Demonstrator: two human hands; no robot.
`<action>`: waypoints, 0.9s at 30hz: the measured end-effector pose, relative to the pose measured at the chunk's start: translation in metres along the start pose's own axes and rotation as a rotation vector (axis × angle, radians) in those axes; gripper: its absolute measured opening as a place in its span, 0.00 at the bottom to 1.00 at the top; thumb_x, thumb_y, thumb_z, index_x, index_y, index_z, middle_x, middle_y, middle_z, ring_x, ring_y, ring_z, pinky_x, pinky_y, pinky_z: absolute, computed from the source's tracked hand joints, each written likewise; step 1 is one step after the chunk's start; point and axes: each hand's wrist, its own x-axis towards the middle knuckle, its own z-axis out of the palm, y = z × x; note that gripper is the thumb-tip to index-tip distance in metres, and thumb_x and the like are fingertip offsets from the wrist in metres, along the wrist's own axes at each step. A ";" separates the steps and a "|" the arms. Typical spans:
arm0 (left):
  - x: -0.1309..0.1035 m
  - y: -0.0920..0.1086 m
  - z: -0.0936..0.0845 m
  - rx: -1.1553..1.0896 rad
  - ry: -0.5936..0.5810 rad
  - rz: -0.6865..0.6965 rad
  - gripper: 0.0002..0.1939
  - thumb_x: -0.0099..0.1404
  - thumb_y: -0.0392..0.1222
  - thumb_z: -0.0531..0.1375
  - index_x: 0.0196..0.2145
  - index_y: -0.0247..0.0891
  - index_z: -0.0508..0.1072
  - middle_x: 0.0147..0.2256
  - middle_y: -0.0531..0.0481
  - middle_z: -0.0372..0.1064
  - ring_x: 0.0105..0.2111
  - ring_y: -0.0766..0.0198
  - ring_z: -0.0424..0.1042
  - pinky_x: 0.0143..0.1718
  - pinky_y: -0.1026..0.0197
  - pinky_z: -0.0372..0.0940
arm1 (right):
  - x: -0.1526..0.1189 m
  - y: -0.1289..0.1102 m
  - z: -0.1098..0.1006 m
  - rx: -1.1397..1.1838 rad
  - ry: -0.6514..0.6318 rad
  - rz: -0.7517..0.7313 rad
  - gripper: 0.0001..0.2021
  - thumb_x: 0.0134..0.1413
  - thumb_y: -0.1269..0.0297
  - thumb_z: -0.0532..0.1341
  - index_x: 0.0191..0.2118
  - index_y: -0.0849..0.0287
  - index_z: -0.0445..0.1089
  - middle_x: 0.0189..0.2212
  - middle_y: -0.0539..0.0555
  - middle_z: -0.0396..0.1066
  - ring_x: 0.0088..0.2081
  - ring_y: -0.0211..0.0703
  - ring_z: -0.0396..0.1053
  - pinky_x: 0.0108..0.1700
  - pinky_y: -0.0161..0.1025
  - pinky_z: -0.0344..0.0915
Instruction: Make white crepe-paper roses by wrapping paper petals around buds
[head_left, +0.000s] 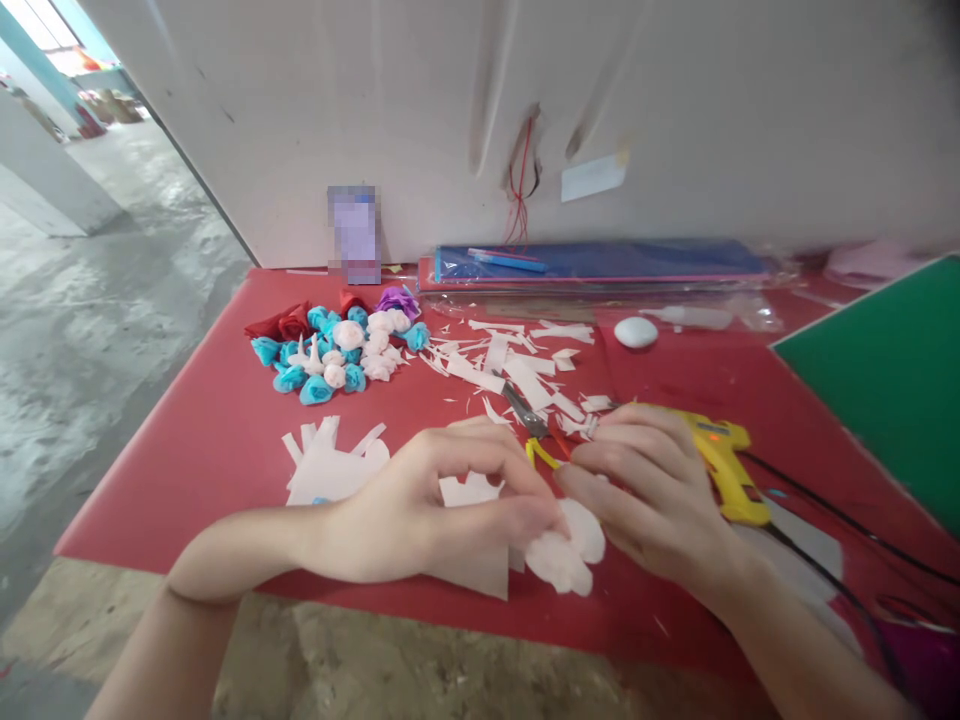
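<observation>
White petals: a small overlapping group near the front edge of the counter, at the fingertips of both hands; flat-looking, apparently not formed into a bloom.

Left hand: thumb and fingers pinched on the white petals, wrist bent.

Right hand: fingers curled beside the same petals; whether it grips any of them — cannot tell.

Paper blooms: blue, white, red and purple, clustered toward the back left; most look shaped and probably finished, though a few narrow white ones may be only partly opened.

Paper sheets: pale pieces under and beside the left hand, apparently uncurled stock.

Scraps: white strips and offcuts strewn behind the hands, a sign that much cutting is already done.

Scissors: metal blades among the scraps, red and yellow handles toward the hands.

Glue gun: yellow, lying behind and to the right of the right hand — its orange light lit, its black cord running off to the right.

White oval object: toward the back, behind the glue gun.
</observation>
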 end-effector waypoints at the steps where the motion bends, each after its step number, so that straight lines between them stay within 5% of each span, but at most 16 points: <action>1: 0.000 0.000 0.000 -0.027 -0.005 -0.016 0.07 0.61 0.34 0.55 0.27 0.33 0.70 0.27 0.52 0.65 0.29 0.72 0.62 0.33 0.68 0.60 | 0.000 0.000 0.000 0.014 -0.003 0.011 0.10 0.53 0.79 0.50 0.29 0.55 0.60 0.20 0.49 0.64 0.27 0.41 0.59 0.36 0.42 0.61; 11: 0.000 -0.001 0.000 -0.008 0.049 0.146 0.02 0.56 0.33 0.60 0.29 0.31 0.71 0.27 0.49 0.70 0.29 0.68 0.65 0.40 0.62 0.60 | 0.005 0.002 -0.001 0.140 0.058 0.078 0.11 0.52 0.80 0.49 0.29 0.55 0.58 0.21 0.49 0.62 0.27 0.40 0.58 0.32 0.40 0.61; 22: 0.003 -0.004 0.002 -0.315 -0.030 -0.142 0.03 0.60 0.34 0.55 0.30 0.35 0.68 0.30 0.53 0.65 0.31 0.72 0.63 0.38 0.68 0.61 | 0.003 0.000 0.000 0.194 -0.007 0.034 0.11 0.55 0.79 0.49 0.29 0.55 0.58 0.21 0.49 0.63 0.27 0.40 0.59 0.35 0.41 0.62; 27: 0.005 -0.005 0.002 -0.414 -0.064 -0.160 0.03 0.57 0.30 0.58 0.26 0.34 0.68 0.26 0.55 0.63 0.28 0.74 0.62 0.36 0.69 0.61 | 0.004 0.000 0.000 0.222 -0.037 0.027 0.11 0.56 0.78 0.49 0.29 0.55 0.59 0.21 0.49 0.65 0.27 0.39 0.60 0.35 0.41 0.63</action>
